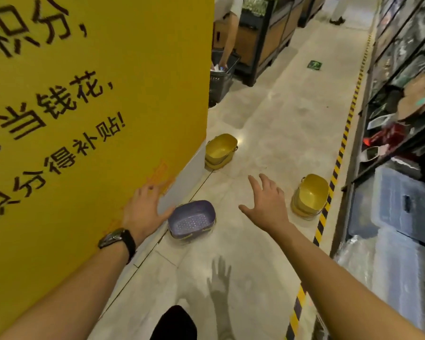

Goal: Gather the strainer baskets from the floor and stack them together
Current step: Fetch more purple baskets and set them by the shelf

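Perforated purple strainer basket (191, 219), 2 yellow baskets (220, 151) beyond

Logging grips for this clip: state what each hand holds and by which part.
Nothing is held. The left hand and right hand are both open and empty above the floor; the purple basket sits untouched.

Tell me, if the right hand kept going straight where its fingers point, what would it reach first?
Probably bare floor. The right hand points between the two yellow baskets, the far one nearest that line, though depth is unclear.
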Action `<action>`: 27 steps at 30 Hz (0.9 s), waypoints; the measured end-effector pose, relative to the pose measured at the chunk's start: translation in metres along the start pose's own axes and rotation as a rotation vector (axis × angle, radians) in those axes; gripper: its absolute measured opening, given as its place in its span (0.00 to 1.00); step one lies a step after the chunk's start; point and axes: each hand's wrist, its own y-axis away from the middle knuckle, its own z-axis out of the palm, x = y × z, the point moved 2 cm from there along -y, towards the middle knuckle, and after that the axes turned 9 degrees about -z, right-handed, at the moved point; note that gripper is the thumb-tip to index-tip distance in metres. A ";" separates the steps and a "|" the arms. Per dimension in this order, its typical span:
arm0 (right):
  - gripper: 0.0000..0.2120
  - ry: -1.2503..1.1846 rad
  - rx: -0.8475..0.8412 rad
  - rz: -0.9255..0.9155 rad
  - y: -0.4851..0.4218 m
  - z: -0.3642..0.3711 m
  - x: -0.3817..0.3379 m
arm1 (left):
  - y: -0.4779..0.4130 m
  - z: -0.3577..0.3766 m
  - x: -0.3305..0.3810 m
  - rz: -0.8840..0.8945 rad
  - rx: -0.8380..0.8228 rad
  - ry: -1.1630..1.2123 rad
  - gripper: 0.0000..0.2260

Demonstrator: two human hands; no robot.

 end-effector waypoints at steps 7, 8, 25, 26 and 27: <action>0.42 -0.015 -0.154 -0.078 -0.106 0.065 -0.012 | -0.084 0.051 -0.022 -0.073 -0.126 -0.042 0.33; 0.42 -0.018 -0.180 -0.087 -0.117 0.075 -0.013 | -0.093 0.060 -0.025 -0.084 -0.151 -0.047 0.34; 0.44 -0.152 -0.462 -0.157 -0.243 0.389 0.060 | -0.194 0.369 -0.070 -0.315 -0.417 -0.091 0.39; 0.44 -0.152 -0.475 -0.174 -0.248 0.417 0.067 | -0.199 0.395 -0.074 -0.324 -0.416 -0.085 0.39; 0.45 -0.146 -0.487 -0.187 -0.251 0.443 0.074 | -0.204 0.418 -0.078 -0.332 -0.413 -0.079 0.39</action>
